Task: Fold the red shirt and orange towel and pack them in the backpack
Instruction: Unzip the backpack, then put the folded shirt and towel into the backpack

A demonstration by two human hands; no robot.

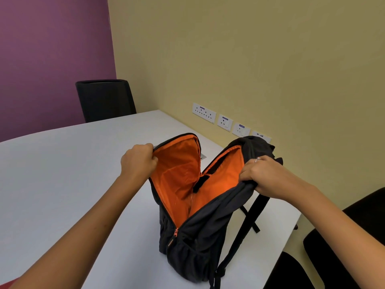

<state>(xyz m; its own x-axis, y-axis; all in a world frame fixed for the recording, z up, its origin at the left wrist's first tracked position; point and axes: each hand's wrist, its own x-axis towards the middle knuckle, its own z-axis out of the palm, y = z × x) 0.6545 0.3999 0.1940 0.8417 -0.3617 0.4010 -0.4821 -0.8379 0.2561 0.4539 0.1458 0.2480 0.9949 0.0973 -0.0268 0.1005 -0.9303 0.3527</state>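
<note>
A black backpack [200, 236] with an orange lining stands upright on the white table [62, 174], its main compartment unzipped and spread wide. My left hand [138, 161] grips the left edge of the opening. My right hand [264, 176] grips the right edge, bunching the black fabric. The compartment shows only orange lining and a black inner strap. A sliver of red [8, 283] shows at the bottom left corner; I cannot tell what it is. No orange towel is in view.
A black chair [105, 100] stands behind the table's far end. Two more dark chairs [354, 236] sit to the right. Wall sockets [224, 122] line the yellow wall behind the backpack. The backpack's shoulder straps [248, 224] hang to its right.
</note>
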